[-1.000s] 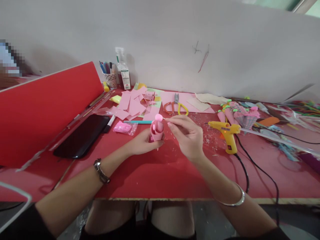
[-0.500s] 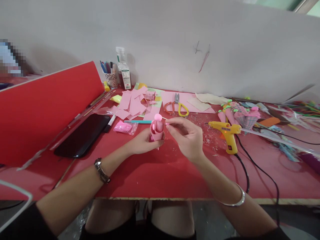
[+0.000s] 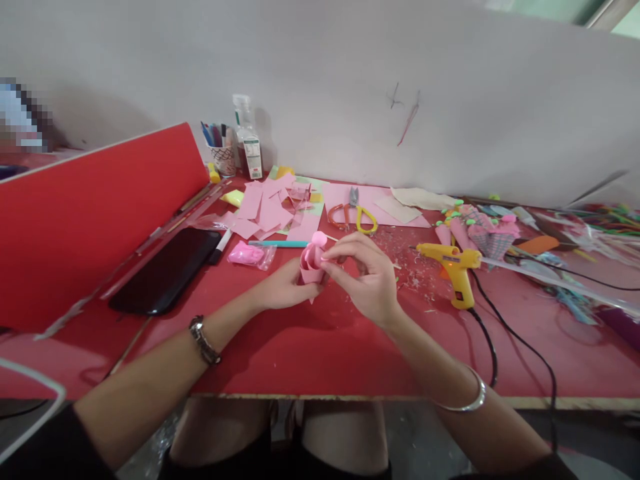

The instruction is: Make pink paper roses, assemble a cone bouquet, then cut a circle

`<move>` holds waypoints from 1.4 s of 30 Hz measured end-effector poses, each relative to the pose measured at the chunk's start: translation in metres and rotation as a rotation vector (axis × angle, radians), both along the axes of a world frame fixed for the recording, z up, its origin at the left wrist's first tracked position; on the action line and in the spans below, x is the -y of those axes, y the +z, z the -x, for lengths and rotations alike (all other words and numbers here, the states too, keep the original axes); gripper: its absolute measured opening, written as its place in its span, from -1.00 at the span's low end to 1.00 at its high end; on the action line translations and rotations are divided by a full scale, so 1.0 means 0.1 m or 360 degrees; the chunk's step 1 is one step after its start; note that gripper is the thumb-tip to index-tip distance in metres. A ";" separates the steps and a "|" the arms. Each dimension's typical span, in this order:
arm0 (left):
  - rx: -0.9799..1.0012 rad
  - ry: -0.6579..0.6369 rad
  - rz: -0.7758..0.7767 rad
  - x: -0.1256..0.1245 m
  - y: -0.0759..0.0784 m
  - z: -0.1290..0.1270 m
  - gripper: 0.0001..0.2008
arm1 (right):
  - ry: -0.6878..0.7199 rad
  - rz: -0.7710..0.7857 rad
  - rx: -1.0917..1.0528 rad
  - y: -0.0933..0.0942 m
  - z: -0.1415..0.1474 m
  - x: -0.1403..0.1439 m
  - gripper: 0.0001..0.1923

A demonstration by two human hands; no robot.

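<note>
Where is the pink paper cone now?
The pink paper cone is near the head view's centre, in the left hand, with the right hand at its rim.

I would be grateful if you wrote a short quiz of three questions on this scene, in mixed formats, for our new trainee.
1. What is the person's left hand holding?
2. True or false: the yellow glue gun lies farther right in the picture than the scissors.
3. Fill in the missing word: the pens stand upright in a patterned ____ beside the bottle.

Key:
1. A rolled pink paper piece.
2. True.
3. Cup.
</note>
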State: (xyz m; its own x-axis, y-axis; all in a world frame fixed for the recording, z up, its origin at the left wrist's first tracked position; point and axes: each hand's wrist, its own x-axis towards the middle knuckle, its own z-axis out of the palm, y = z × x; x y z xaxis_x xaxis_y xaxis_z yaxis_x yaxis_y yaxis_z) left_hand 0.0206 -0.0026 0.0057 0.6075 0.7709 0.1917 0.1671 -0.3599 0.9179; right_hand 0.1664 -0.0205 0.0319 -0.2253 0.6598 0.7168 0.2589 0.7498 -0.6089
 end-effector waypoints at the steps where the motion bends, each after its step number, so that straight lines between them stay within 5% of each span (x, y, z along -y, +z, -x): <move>1: -0.0005 0.0012 0.0010 0.00 0.00 0.00 -0.96 | 0.0016 0.0018 -0.0007 0.00 0.00 0.00 -0.91; 13: -0.0009 -0.0001 0.0009 0.00 0.02 -0.01 -0.96 | 0.0113 0.0318 -0.0176 -0.03 0.03 -0.02 -0.92; 30: -0.0011 -0.0027 -0.0081 0.00 0.01 0.00 -0.93 | 0.0205 0.0302 -0.0157 -0.04 0.01 -0.03 -0.95; 36: -0.0060 0.0125 -0.0341 0.00 0.00 0.01 -0.92 | 0.0183 0.0195 -0.0041 0.01 0.00 0.01 -0.94; 42: -0.0198 0.0129 -0.0822 -0.06 0.04 0.09 -0.89 | 0.0388 -0.0140 0.0322 0.14 -0.07 0.03 -0.85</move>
State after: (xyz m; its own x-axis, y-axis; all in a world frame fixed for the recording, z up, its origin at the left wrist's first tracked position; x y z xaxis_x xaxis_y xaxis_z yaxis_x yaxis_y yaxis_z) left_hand 0.0112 0.0036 0.0092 0.5921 0.6408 0.4887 0.3094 -0.7407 0.5963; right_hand 0.1733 -0.0235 0.0457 -0.5127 0.5067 0.6931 0.1744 0.8519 -0.4938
